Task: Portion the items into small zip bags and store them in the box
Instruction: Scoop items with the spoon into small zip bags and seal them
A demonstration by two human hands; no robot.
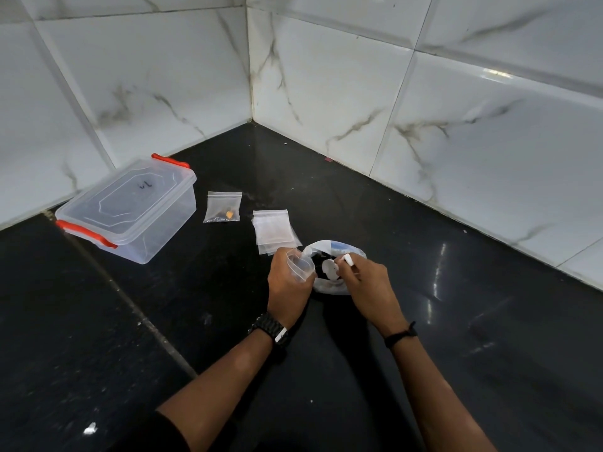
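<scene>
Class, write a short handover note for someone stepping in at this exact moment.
Left hand holds a small zip bag open. Right hand pinches a small white piece over the big bag of items.
One filled bag lies on the counter beside the empty bags.
The box sits shut at the left.
Left: fill the bags, open the box, store them.

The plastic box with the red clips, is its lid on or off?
On. The clear lid lies flat on the plastic box; a red clip shows at each end, though whether they are latched cannot be told.
</scene>
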